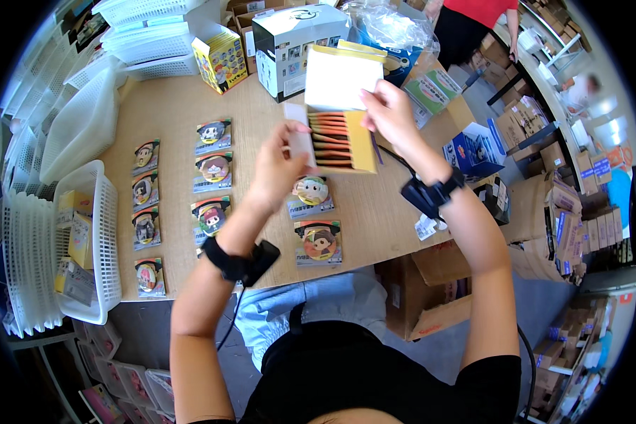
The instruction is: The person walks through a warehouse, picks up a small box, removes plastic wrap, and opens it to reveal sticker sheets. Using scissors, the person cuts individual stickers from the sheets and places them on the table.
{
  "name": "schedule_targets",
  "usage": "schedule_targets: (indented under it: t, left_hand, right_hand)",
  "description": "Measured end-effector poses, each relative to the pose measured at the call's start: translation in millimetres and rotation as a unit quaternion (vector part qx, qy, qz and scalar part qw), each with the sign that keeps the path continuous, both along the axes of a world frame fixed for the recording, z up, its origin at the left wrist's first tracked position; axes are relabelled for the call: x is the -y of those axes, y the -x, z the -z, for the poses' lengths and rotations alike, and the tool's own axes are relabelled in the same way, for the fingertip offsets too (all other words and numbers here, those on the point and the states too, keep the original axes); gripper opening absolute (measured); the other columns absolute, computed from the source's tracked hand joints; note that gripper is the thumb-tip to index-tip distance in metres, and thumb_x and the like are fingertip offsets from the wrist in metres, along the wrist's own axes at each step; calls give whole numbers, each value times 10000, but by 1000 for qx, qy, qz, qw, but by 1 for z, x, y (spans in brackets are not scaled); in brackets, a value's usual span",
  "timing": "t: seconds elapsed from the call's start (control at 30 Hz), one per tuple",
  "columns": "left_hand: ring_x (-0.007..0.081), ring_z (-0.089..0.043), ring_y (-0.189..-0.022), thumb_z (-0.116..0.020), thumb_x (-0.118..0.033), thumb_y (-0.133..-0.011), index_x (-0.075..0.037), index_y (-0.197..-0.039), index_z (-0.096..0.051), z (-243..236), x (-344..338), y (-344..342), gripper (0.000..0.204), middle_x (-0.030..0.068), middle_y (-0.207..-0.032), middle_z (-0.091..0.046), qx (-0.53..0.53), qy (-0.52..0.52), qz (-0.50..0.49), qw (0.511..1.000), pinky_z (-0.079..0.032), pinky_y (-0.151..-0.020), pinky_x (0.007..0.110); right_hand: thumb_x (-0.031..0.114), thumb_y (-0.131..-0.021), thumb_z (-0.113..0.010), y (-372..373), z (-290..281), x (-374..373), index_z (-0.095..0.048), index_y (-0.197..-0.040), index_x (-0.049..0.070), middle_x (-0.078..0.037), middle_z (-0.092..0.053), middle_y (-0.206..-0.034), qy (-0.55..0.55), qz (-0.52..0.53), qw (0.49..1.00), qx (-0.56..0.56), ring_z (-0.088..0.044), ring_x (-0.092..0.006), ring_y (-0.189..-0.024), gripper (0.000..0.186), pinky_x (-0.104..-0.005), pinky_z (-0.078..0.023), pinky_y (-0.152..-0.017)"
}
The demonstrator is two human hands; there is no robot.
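Note:
A yellow open box (364,145) with a raised white lid (343,78) is lifted over the middle of the table, packed with a row of thin orange-edged packets (328,138). My left hand (279,159) grips the box's white left flap, fingers curled round it. My right hand (389,113) is closed on the box's upper right, where lid meets side; its exact grip is partly hidden. Below and left of the box, flat packs with round cartoon-face pictures stand in columns (212,169) on the wooden table (261,106). Each of my wrists wears a black strapped device with a cable.
A white plastic basket (106,240) of yellow boxes and stacked trays (32,261) line the left. A yellow display box (219,60), larger cartons (290,60) and plastic bags sit behind. Cardboard (424,311) lies below right. A person in red (473,21) stands beyond.

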State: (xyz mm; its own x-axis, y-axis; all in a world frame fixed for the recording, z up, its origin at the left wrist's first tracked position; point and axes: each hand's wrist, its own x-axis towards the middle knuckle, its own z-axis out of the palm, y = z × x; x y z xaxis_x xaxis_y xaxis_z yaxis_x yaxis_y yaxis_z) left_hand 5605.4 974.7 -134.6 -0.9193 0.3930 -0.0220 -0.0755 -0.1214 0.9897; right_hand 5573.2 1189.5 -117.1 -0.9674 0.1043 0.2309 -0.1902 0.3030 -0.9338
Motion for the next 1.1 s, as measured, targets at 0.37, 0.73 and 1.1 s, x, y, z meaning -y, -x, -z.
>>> schedule_targets:
  t: [0.37, 0.73, 1.1]
  left_hand:
    - [221, -555, -916, -462, 103, -795, -22, -1148, -409, 12, 29, 75, 379, 158, -1034, -498, 61, 104, -78, 990, -542, -739, 302]
    - [228, -550, -910, -453, 109, -778, -10, -1186, -387, 27, 23, 91, 430, 140, -1043, -467, 47, 85, -106, 990, -556, -745, 314]
    - [204, -541, -914, -465, 87, -778, -59, -1165, -423, 29, 16, 94, 416, 117, -1038, -471, 19, 120, -113, 986, -557, -702, 285]
  right_hand:
    - [118, -767, -644, 79, 40, 63, -374, -923, -2, -121, -614, -757, 22, 111, 993, -20, -654, -234, -619, 334, -285, -500, -475]
    - [44, -694, -598, 44, 29, 60, -483, -921, 24, -184, -520, -853, -378, 42, 917, -122, -532, -369, -786, 256, -441, -440, -703]
    - [-42, -757, -506, 39, 66, 0, -587, -867, 25, -104, -571, -879, -92, 61, 994, 21, -552, -196, -740, 152, -308, -463, -669]
